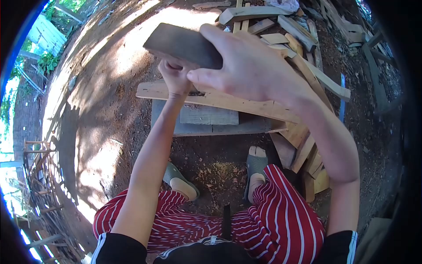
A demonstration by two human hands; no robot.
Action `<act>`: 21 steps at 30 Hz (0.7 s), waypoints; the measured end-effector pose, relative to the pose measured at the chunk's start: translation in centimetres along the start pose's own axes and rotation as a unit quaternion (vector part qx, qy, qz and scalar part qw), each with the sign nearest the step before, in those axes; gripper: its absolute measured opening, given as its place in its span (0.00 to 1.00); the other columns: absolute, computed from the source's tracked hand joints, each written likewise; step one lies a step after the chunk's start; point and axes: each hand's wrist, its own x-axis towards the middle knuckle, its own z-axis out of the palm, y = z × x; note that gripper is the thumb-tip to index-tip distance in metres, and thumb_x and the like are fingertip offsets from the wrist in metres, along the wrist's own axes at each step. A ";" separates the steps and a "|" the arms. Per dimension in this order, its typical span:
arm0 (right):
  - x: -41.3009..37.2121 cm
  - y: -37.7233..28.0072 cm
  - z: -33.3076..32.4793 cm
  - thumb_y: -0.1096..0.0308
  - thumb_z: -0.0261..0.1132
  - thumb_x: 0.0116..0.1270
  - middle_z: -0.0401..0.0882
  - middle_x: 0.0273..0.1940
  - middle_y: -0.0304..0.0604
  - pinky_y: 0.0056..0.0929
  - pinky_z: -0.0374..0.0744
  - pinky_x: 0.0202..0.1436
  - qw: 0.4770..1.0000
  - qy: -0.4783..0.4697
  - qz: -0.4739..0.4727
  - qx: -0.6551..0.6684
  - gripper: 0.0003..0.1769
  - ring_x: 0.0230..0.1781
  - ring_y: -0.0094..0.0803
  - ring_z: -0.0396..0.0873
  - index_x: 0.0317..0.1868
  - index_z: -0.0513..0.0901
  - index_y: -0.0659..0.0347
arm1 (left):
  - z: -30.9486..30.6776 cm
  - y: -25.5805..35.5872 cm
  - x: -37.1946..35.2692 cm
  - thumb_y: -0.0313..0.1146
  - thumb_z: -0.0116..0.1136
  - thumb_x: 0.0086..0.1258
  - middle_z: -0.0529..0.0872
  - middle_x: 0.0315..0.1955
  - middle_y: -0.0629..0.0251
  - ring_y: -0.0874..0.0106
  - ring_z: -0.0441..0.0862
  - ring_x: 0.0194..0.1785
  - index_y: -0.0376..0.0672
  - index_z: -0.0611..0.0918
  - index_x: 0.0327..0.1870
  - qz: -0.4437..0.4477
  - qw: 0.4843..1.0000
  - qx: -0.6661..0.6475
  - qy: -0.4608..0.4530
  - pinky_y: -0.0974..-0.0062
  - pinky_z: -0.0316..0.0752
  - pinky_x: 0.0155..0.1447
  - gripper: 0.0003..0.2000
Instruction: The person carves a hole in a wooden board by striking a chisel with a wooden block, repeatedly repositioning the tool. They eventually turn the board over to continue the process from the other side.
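Note:
My right hand (248, 61) is wrapped around one end of a dark, smooth-faced wooden block (182, 44), raised above the work. Directly beneath the block is my left hand (174, 79), its fingers curled closed. What it grips is hidden behind the block and the hand. Below both hands a long pale wooden board (237, 101) lies crosswise, with a dark slot cut in it near my left wrist. It rests over a short wood block (209, 116) on a low grey bench (184, 128).
Cut timber pieces (303, 33) are heaped at the upper right, and more offcuts (314, 163) lie beside my right leg. Wood shavings (220, 171) cover the dirt between my sandalled feet. Thin sticks (39, 176) are stacked at the far left.

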 end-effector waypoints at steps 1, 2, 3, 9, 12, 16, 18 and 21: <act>-0.1 0.1 -0.5 0.46 0.68 0.60 0.83 0.32 0.52 0.35 0.80 0.36 0.999 -0.030 0.014 -0.004 0.33 0.29 0.40 0.83 0.53 0.73 0.67 | 0.7 0.6 0.7 0.28 0.66 0.58 0.82 0.21 0.69 0.80 0.79 0.26 0.37 0.78 0.24 0.005 0.999 -0.006 0.032 0.78 0.74 0.33 0.09; -0.6 -0.1 -1.0 0.45 0.68 0.59 0.83 0.38 0.56 0.36 0.80 0.43 0.988 -0.041 0.084 0.123 0.38 0.37 0.39 0.84 0.58 0.72 0.68 | 0.8 0.6 1.2 0.28 0.65 0.59 0.81 0.18 0.71 0.81 0.78 0.24 0.37 0.77 0.23 -0.006 0.998 0.055 -0.006 0.78 0.73 0.30 0.09; -1.1 0.6 -0.6 0.45 0.68 0.59 0.83 0.38 0.56 0.36 0.80 0.43 0.988 -0.047 0.082 0.122 0.38 0.37 0.39 0.84 0.58 0.72 0.68 | 0.9 0.5 1.9 0.28 0.64 0.59 0.79 0.16 0.72 0.82 0.77 0.22 0.37 0.77 0.22 -0.013 0.993 0.114 -0.041 0.79 0.72 0.28 0.09; -7.0 8.5 7.6 0.43 0.67 0.59 0.82 0.41 0.63 0.44 0.77 0.49 0.951 -0.060 0.264 0.145 0.38 0.47 0.54 0.82 0.56 0.71 0.69 | 1.4 -2.2 4.2 0.31 0.61 0.57 0.78 0.16 0.67 0.79 0.75 0.21 0.37 0.75 0.22 -0.078 0.983 0.155 -0.064 0.75 0.71 0.28 0.10; -9.1 8.9 8.9 0.43 0.66 0.60 0.82 0.42 0.63 0.47 0.78 0.50 0.941 -0.142 0.302 0.062 0.37 0.46 0.57 0.82 0.55 0.70 0.67 | 1.6 -3.0 4.3 0.33 0.62 0.56 0.78 0.15 0.65 0.78 0.75 0.22 0.35 0.75 0.22 -0.112 0.973 0.186 -0.080 0.73 0.72 0.29 0.11; -9.1 8.7 9.4 0.44 0.66 0.61 0.82 0.42 0.64 0.50 0.78 0.49 0.912 -0.190 0.360 0.049 0.35 0.45 0.58 0.82 0.53 0.69 0.66 | 1.9 -5.7 5.6 0.35 0.62 0.55 0.79 0.15 0.62 0.75 0.77 0.21 0.34 0.75 0.23 -0.131 0.960 0.228 -0.095 0.71 0.74 0.30 0.13; -9.4 8.8 9.6 0.44 0.66 0.61 0.83 0.39 0.64 0.52 0.78 0.47 0.929 -0.164 0.331 0.014 0.34 0.42 0.59 0.83 0.53 0.69 0.66 | 2.4 -6.1 5.9 0.35 0.62 0.55 0.79 0.15 0.62 0.74 0.76 0.19 0.34 0.75 0.23 -0.127 0.958 0.239 -0.092 0.71 0.74 0.29 0.12; -10.0 8.9 10.2 0.45 0.66 0.60 0.83 0.35 0.63 0.53 0.79 0.44 0.947 -0.147 0.283 -0.031 0.34 0.39 0.59 0.83 0.53 0.69 0.64 | 2.4 -5.0 6.2 0.34 0.61 0.57 0.77 0.14 0.64 0.75 0.74 0.15 0.37 0.74 0.22 -0.219 0.948 0.206 -0.106 0.72 0.72 0.22 0.12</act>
